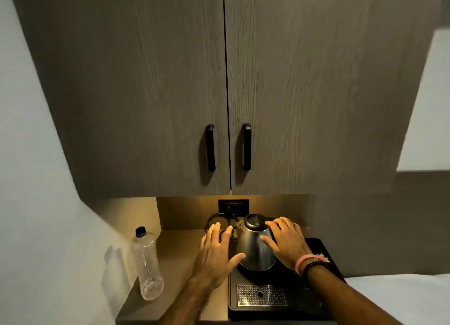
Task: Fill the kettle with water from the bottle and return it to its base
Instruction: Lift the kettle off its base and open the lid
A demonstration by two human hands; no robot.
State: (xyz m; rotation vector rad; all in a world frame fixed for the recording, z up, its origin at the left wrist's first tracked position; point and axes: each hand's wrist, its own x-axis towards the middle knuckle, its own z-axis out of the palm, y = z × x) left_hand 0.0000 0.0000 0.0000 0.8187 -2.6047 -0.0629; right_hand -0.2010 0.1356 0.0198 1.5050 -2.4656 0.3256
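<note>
A steel kettle (255, 246) with a black lid, which is down, stands on its round black base (253, 274) on a black tray (304, 300). My left hand (216, 254) lies flat beside the kettle's left side, fingers spread, thumb tip against the steel. My right hand (286, 244) rests over the kettle's right side near the handle, fingers apart, gripping nothing that I can see. A clear plastic bottle (146, 263) with a black cap stands upright at the left end of the counter, looking nearly empty.
Closed wooden wall cabinets (226, 93) with two black handles hang low above the counter. A black wall socket (233, 206) with a plug sits behind the kettle. A metal drip grate (261, 295) is set in the tray's front. A white surface (401, 298) lies at right.
</note>
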